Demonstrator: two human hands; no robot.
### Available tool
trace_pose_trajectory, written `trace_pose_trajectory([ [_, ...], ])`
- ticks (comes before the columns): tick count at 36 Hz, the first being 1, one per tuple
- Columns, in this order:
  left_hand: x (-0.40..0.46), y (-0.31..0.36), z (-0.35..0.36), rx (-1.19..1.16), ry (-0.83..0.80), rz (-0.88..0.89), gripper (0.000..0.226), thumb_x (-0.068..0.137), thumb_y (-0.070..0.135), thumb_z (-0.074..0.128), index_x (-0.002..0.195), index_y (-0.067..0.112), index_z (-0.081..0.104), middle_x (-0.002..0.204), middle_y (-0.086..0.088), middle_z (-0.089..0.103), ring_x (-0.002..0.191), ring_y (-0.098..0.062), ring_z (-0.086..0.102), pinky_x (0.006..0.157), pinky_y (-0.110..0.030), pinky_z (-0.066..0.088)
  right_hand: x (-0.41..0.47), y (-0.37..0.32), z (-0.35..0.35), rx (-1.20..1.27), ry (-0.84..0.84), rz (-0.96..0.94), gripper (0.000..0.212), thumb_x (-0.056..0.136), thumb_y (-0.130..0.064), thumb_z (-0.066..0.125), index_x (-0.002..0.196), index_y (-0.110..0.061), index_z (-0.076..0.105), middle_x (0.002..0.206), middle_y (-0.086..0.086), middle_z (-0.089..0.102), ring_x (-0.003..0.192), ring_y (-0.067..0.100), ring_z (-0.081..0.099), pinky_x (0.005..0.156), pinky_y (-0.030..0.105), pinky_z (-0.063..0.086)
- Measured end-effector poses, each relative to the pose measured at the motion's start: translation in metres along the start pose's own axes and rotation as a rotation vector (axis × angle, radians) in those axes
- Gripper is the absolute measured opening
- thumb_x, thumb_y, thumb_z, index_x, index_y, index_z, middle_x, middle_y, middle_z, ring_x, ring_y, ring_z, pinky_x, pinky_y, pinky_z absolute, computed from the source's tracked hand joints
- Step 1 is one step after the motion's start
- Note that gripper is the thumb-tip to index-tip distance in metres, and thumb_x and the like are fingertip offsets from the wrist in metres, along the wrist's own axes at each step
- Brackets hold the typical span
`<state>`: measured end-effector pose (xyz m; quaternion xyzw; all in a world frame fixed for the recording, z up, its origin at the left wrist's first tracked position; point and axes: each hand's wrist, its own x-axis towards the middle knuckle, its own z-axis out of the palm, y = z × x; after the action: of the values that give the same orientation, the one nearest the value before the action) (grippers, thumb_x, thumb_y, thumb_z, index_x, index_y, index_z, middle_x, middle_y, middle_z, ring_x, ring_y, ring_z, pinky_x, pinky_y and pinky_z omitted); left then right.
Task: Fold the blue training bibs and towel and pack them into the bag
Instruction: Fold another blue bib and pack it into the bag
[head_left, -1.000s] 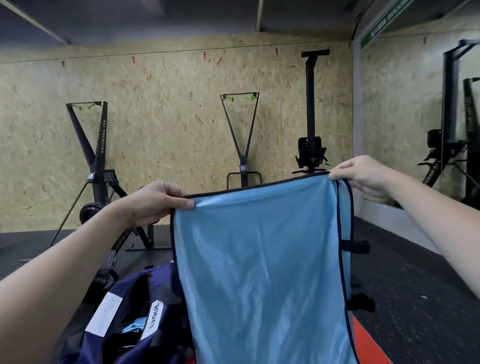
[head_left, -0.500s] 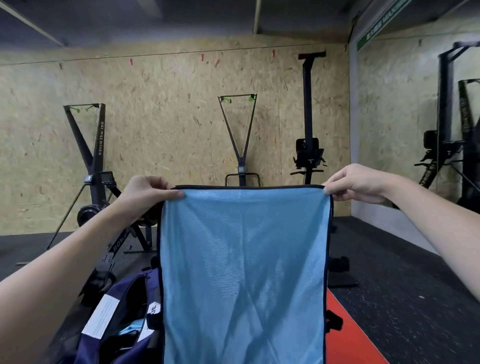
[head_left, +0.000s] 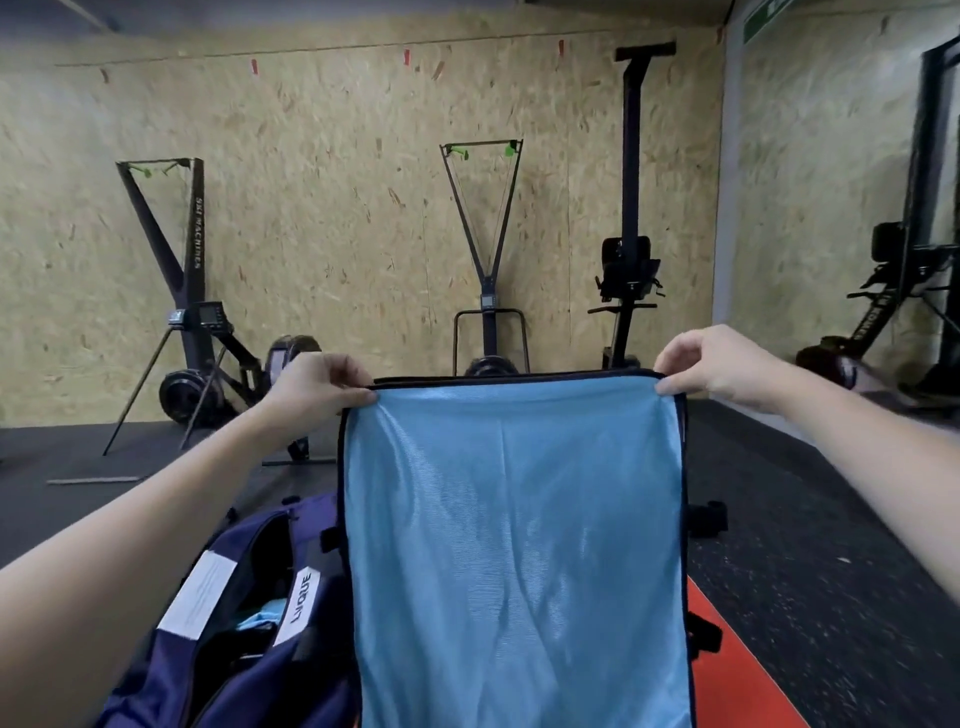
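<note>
A light blue training bib (head_left: 514, 545) with black edging hangs flat in front of me, stretched between both hands. My left hand (head_left: 311, 387) pinches its top left corner and my right hand (head_left: 711, 371) pinches its top right corner. Black side straps (head_left: 706, 519) stick out at its right edge. Below left stands an open navy bag (head_left: 244, 670) with white labels; a bit of light blue fabric (head_left: 260, 621) shows inside it. The bib hides the bag's right part.
Ski and rowing machines (head_left: 192, 312) stand along the chipboard wall at the back, with another machine (head_left: 883, 312) at the right. The floor is black rubber, and a red mat (head_left: 737, 675) lies under the bib at lower right.
Both hands have levelled and squared the bib's top edge, the right hand dropping lower. The bib now hangs flat and wider, facing me.
</note>
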<state>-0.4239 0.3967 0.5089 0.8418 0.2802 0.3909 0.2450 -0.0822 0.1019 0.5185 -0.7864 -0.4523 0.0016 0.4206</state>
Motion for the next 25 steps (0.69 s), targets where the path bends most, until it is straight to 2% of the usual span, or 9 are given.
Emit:
trace_pose_trajectory([
  [3,0.002,-0.027,0.037,0.226,0.022,0.014,0.023,0.075,0.017,0.084,0.092,0.018,0.069,0.083,0.005,0.069,0.081,-0.013,0.064,0.07,-0.023,0.047,0.006,0.023,0.037,-0.181,0.062,-0.032,0.023,0.079,-0.009,0.08,0.088,-0.023,0.065,0.091,-0.004,0.068,0.09,0.015,0.063,0.073,0.029,0.048],
  [7,-0.003,-0.067,0.098,0.331,-0.059,-0.03,0.022,0.083,0.021,0.076,0.104,0.023,0.073,0.088,0.004,0.068,0.092,-0.019,0.065,0.084,-0.033,0.052,0.012,0.068,0.094,-0.322,0.014,0.105,0.027,0.082,0.001,0.061,0.09,-0.023,0.071,0.087,-0.004,0.067,0.09,0.019,0.065,0.084,0.036,0.055],
  [10,-0.01,-0.095,0.141,0.292,-0.114,-0.136,0.02,0.083,0.005,0.066,0.094,0.018,0.078,0.09,-0.005,0.075,0.084,-0.023,0.069,0.086,-0.028,0.053,0.014,0.103,0.132,-0.216,-0.061,0.282,0.025,0.072,0.006,0.063,0.074,-0.018,0.071,0.069,0.003,0.072,0.065,0.017,0.07,0.059,0.02,0.053],
  [12,-0.013,-0.111,0.165,0.285,-0.121,-0.175,0.019,0.079,0.003,0.067,0.089,0.014,0.078,0.085,-0.01,0.076,0.086,-0.024,0.07,0.087,-0.026,0.049,0.014,0.128,0.153,-0.171,-0.098,0.324,0.02,0.068,0.003,0.071,0.071,-0.016,0.074,0.07,0.005,0.074,0.064,0.016,0.07,0.053,0.016,0.048],
  [14,-0.013,-0.129,0.184,0.297,-0.129,-0.17,0.013,0.076,0.006,0.071,0.085,0.012,0.078,0.082,-0.008,0.075,0.086,-0.024,0.068,0.08,-0.026,0.047,0.014,0.151,0.169,-0.133,-0.127,0.356,0.015,0.069,0.002,0.079,0.074,-0.01,0.073,0.073,0.009,0.074,0.063,0.016,0.071,0.056,0.017,0.052],
  [17,-0.012,-0.156,0.207,0.287,-0.146,-0.192,0.012,0.078,0.004,0.066,0.075,0.015,0.072,0.059,0.0,0.066,0.056,-0.016,0.067,0.059,-0.024,0.052,0.02,0.182,0.188,-0.053,-0.084,0.4,0.017,0.071,0.002,0.083,0.079,0.0,0.068,0.069,0.013,0.073,0.051,0.015,0.068,0.049,0.016,0.051],
  [20,-0.005,-0.173,0.227,0.28,-0.142,-0.204,0.014,0.085,0.002,0.053,0.08,0.01,0.064,0.056,-0.004,0.061,0.033,-0.006,0.056,0.039,-0.015,0.042,0.032,0.203,0.205,0.005,0.033,0.418,0.012,0.08,0.006,0.074,0.083,0.006,0.062,0.068,0.019,0.071,0.043,0.012,0.065,0.043,0.02,0.05],
  [22,0.005,-0.184,0.237,0.283,-0.132,-0.222,0.01,0.088,0.006,0.054,0.081,0.012,0.058,0.059,-0.005,0.062,0.037,-0.011,0.058,0.04,-0.014,0.041,0.043,0.211,0.214,0.016,0.079,0.411,0.009,0.082,0.006,0.07,0.083,0.006,0.061,0.067,0.019,0.07,0.045,0.013,0.067,0.044,0.023,0.053],
  [25,0.025,-0.199,0.248,0.287,-0.156,-0.244,0.012,0.085,0.008,0.062,0.08,0.016,0.056,0.065,-0.002,0.064,0.056,-0.019,0.064,0.051,-0.024,0.05,0.065,0.219,0.22,0.018,0.115,0.39,0.01,0.083,0.005,0.07,0.078,0.001,0.062,0.069,0.016,0.071,0.055,0.015,0.071,0.053,0.028,0.059],
])
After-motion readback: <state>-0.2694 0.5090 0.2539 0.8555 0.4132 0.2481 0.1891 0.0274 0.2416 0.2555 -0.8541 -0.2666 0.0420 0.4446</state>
